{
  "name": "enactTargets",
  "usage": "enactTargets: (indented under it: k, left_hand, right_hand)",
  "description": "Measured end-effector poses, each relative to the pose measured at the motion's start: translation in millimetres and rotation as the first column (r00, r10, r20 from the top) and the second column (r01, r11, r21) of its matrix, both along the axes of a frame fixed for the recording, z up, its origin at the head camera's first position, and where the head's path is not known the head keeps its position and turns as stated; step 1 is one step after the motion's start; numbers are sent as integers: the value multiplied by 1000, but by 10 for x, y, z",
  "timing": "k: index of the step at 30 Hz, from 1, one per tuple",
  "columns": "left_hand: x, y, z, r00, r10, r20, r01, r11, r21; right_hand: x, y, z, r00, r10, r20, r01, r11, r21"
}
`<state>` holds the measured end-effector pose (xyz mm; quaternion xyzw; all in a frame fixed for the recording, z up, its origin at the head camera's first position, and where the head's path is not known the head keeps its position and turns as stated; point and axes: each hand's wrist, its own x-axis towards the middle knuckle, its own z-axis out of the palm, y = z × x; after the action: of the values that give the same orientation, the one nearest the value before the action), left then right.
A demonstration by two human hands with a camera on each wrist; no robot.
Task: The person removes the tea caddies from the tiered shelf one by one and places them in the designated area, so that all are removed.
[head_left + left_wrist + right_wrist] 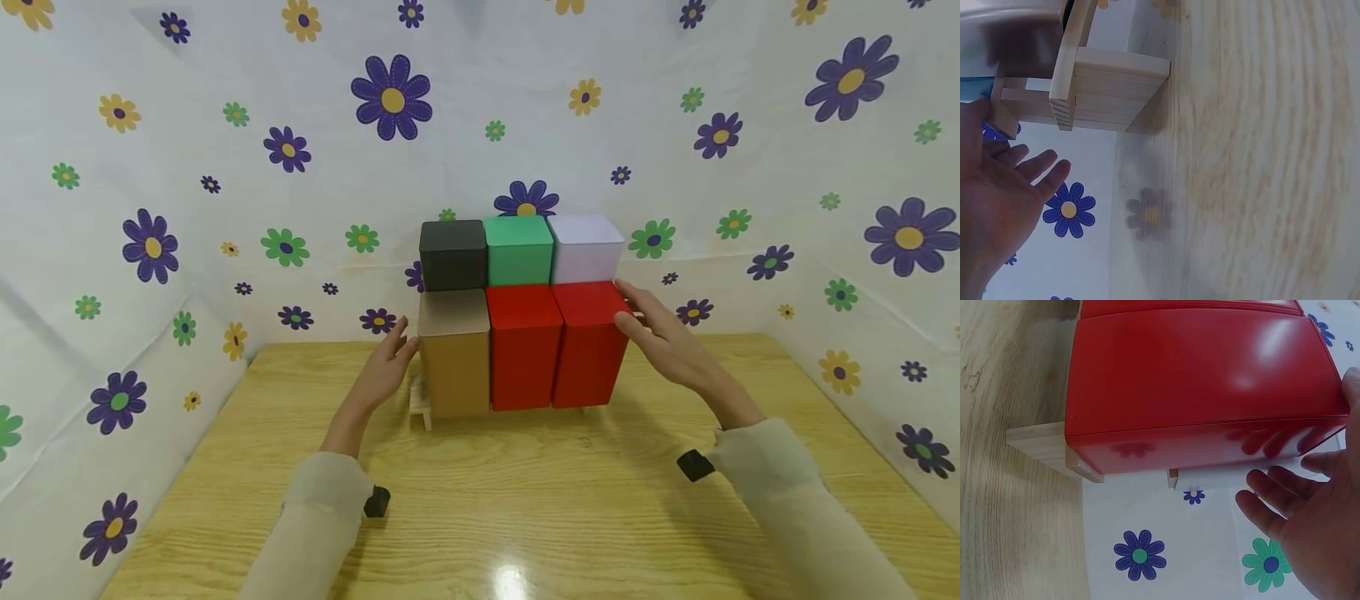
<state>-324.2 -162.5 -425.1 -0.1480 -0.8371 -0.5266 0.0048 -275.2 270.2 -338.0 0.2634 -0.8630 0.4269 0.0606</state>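
Six-sided tins stand in two rows on a small wooden rack [418, 398]. In front are a gold tin [456, 367], a red tin [527, 358] and a second red tin [592, 354]. Behind them, higher up, sit a black tin [453, 258], a green tin [519, 252] and a pale lavender tin [587, 252]. My left hand [381, 371] is beside the gold tin, fingers loosely extended; in the left wrist view its thumb is close to the rack's end. My right hand [667, 337] is at the right red tin, its thumb at the tin's edge and its other fingers extended alongside.
A wood-grain table [480, 500] lies under the rack. White cloth with printed flowers [315, 192] closes off the back and both sides. A black wrist camera [695, 465] is strapped below the right hand, another [377, 502] below the left.
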Motion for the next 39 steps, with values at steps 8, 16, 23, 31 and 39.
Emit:
enactTargets:
  k: [8, 16, 23, 31, 39]
  left_hand:
    - [-26, 0, 43, 999, -26, 24, 27, 999, -33]
    - [-60, 27, 83, 998, -33, 53, 33, 999, -7]
    - [-66, 4, 65, 996, -42, 77, 41, 999, 12]
    - [-69, -22, 47, 995, -63, 78, 63, 998, 12]
    - [-117, -63, 17, 993, -68, 95, 62, 996, 72]
  right_hand:
    - [-12, -24, 37, 997, 22, 79, -20, 999, -37]
    - [1, 4, 54, 996, 22, 91, -18, 999, -45]
    - [22, 62, 38, 997, -8, 82, 10, 1000, -28]
    - [61, 127, 52, 997, 64, 53, -59, 994, -88]
    - [181, 159, 91, 995, 66, 76, -59, 995, -86]
